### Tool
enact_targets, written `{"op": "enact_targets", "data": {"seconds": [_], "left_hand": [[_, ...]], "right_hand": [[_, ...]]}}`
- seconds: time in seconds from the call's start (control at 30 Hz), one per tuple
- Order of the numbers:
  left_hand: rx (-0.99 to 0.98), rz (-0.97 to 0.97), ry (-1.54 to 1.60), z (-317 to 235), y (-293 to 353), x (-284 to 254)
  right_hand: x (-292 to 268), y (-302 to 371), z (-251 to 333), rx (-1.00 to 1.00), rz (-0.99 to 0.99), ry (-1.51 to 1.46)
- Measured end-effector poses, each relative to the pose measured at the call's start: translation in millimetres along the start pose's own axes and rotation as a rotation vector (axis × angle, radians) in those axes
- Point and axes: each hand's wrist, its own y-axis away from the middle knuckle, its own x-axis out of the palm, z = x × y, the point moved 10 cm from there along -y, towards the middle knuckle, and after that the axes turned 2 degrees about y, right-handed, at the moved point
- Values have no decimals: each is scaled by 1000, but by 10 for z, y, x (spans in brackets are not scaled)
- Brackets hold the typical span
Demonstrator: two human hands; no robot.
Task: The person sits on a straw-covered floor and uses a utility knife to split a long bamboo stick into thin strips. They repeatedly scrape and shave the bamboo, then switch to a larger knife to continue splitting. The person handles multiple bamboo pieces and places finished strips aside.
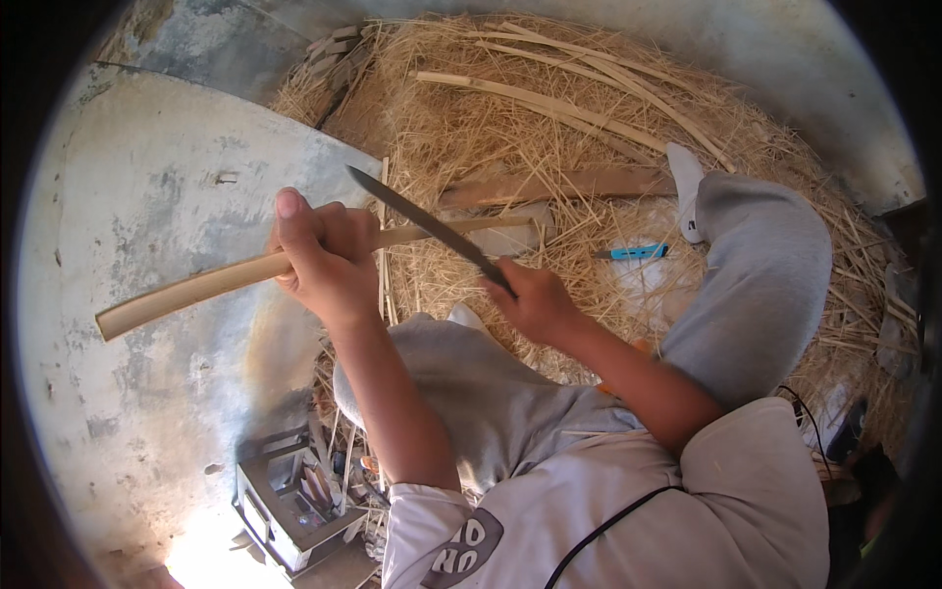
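Observation:
My left hand (329, 250) is closed around a long, pale bamboo strip (196, 292), its thumb pointing up. One end of the strip reaches out to the left in front of the wall; the other runs right, behind the knife. In my right hand (538, 302) is a knife with a long dark blade (422, 223), gripped by its handle, which the fingers hide. The blade slants up and left, crossing over the strip in this view; whether the two touch I cannot tell.
Shavings (471, 128) cover the floor, with several long strips (549, 103) at the back. A brown board (579, 185) lies ahead, near a blue utility knife (638, 252). At lower left stands a box-like frame (294, 506) by the stained wall (157, 177).

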Motion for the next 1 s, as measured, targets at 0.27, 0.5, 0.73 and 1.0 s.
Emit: {"op": "enact_targets", "data": {"seconds": [0.27,0.5,0.73,1.0], "left_hand": [[14,7,30,10,-13,-249],[37,-28,95,30,-85,-295],[7,-18,136,11,-81,-314],[6,62,52,38,-99,-227]], "right_hand": [[544,32,-1731,746,154,-477],[480,13,-717,266,83,-197],[470,258,-1893,634,97,9],[289,11,-839,224,33,-104]]}}
